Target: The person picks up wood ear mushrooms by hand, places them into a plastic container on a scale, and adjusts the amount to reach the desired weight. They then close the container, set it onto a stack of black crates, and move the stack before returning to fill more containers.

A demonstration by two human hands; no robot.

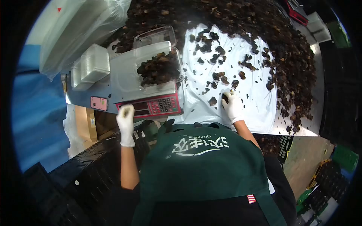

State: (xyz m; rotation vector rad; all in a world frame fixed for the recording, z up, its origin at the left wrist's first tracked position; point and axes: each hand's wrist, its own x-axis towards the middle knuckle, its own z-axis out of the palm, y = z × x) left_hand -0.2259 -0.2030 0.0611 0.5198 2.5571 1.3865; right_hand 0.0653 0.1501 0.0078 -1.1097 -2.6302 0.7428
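Note:
My left hand, in a white glove, is closed beside the front left corner of a red weighing scale; whatever it may hold is hidden. On the scale lies a clear plastic tray with dark brown wood ear mushrooms in it. My right hand, also gloved in white, rests on a white plastic sheet. Between its thumb and fingers is a dark piece of wood ear mushroom. More loose pieces lie scattered just beyond that hand.
A large heap of wood ear mushrooms spreads over the back and right of the table. Stacked clear trays, a plastic bag and a pink phone are at left. Another red scale stands far right.

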